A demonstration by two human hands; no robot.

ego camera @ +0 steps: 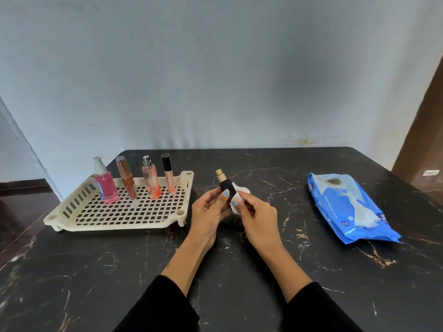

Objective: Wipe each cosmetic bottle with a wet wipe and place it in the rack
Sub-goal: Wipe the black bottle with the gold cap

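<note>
Holding small black bottle [226,186] with gold cap above dark marble counter [239,271], left hand [211,209] is pinching it in its grip; right hand [256,212] is pinching white wet wipe [239,195] against it. Cream rack [119,212] is standing left, carrying four upright bottles; blue wipe pack [347,207] is lying right.

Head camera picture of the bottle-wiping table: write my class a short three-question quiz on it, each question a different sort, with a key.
1. True or false: the rack already holds four bottles standing upright.
2. Multiple choice: the black bottle with the gold cap is held by A) the left hand alone, B) both hands, with the right hand pressing a white wipe to it, C) neither hand.
3. Fill in: the blue wipes pack lies on the table to the ______ of the hands.

Key: 1 true; 2 B; 3 right.
</note>
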